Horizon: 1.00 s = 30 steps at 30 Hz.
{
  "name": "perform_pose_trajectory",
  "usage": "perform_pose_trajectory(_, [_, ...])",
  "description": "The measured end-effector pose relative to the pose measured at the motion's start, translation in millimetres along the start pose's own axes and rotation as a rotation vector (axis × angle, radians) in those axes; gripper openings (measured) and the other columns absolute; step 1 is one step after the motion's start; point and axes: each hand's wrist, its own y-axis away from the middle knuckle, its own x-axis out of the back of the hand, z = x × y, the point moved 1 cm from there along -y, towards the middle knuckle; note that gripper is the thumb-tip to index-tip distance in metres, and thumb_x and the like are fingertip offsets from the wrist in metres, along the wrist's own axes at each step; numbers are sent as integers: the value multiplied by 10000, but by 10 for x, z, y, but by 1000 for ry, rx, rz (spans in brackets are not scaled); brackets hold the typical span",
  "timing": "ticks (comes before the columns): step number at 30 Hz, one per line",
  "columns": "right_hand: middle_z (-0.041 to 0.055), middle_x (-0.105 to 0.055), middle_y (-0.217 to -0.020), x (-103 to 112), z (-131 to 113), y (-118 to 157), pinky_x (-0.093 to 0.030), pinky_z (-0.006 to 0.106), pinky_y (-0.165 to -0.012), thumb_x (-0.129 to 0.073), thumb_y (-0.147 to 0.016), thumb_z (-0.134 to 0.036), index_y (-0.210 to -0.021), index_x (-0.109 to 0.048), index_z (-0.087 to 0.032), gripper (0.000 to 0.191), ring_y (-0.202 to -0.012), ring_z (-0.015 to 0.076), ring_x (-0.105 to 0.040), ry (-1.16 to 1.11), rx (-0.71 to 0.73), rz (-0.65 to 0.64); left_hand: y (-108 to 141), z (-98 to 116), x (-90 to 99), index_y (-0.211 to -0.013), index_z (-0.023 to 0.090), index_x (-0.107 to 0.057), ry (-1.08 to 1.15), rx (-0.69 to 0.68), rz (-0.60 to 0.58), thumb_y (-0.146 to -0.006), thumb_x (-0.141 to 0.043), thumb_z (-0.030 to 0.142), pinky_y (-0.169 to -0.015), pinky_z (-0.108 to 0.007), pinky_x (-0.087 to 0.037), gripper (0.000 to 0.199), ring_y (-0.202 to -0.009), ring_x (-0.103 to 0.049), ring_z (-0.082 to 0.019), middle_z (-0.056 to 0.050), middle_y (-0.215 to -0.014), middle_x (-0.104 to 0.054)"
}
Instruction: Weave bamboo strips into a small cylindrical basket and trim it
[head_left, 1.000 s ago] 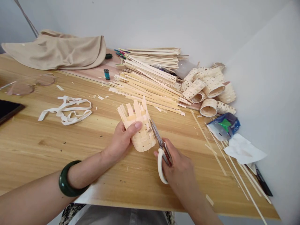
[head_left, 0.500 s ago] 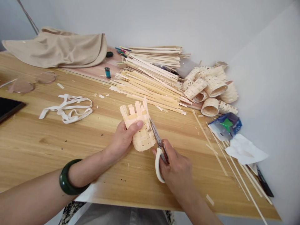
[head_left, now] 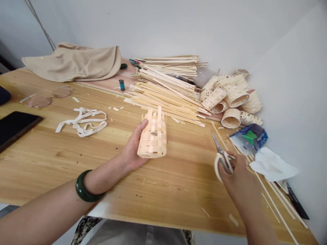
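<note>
Pale wooden strips woven over and under form a basket [head_left: 152, 137], its loose strip ends sticking up at the far end. It is tipped over on its side, just above the table [head_left: 76, 173] or resting on it; I cannot tell which. The left hand [head_left: 134, 146] grips it from the near left side, with the thumb [head_left: 141, 124] running up along the weave. A dark green bangle [head_left: 87, 186] circles that wrist. Well to the right, the right hand [head_left: 238, 177] is closed around the cream handles of a pair of scissors [head_left: 222, 158], the steel blades pointing away and nearly shut, well apart from the basket.

Beyond the basket lies a big heap of pale flat strips [head_left: 163, 95], with curled woven pieces [head_left: 230, 97] piled by the corner against the wall. A teal spool [head_left: 122, 84] stands on a pinkish board [head_left: 107, 80] near a folded beige cloth [head_left: 74, 64]. To the left are a tangled cream ribbon [head_left: 81, 122], two clear round discs [head_left: 38, 101] and a black phone [head_left: 15, 127]. To the right are a blue plastic packet [head_left: 249, 137], crumpled white paper [head_left: 273, 165], long loose strips [head_left: 278, 204] and a dark blade [head_left: 296, 206], with small offcuts scattered across the wood.
</note>
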Motion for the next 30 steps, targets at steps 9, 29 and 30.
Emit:
perform_pose_trajectory(9, [155, -758, -1045, -223, 540, -162, -547, 437, -717, -442, -981, -381, -1065, -767, -229, 369, -906, 314, -707, 93, 164, 41, -17, -35, -32, -1088, 138, -709, 91, 64, -52, -1000, -444, 521, -876, -400, -587, 474, -821, -728, -219, -114, -954, -763])
perform_pose_trajectory(29, [134, -570, -1498, -268, -1629, 62, -594, 447, -1034, -786, -807, -415, -1515, -446, -248, 803, -1297, 281, -631, -1296, 277, -442, -5, -9, 15, -1079, 167, -679, -272, -377, 99, -703, -888, 446, -726, -331, -591, 513, -826, -730, -241, -79, -994, -779])
perform_pose_trajectory(30, [134, -562, -1510, -307, -1641, 59, -585, 454, -1049, -781, -811, -423, -1520, -442, -243, 807, -1322, 284, -615, -1343, 258, -470, -9, -3, 12, -1099, 166, -685, -265, -364, 81, -749, -843, 485, -750, -344, -594, 499, -862, -733, -254, -88, -1012, -780])
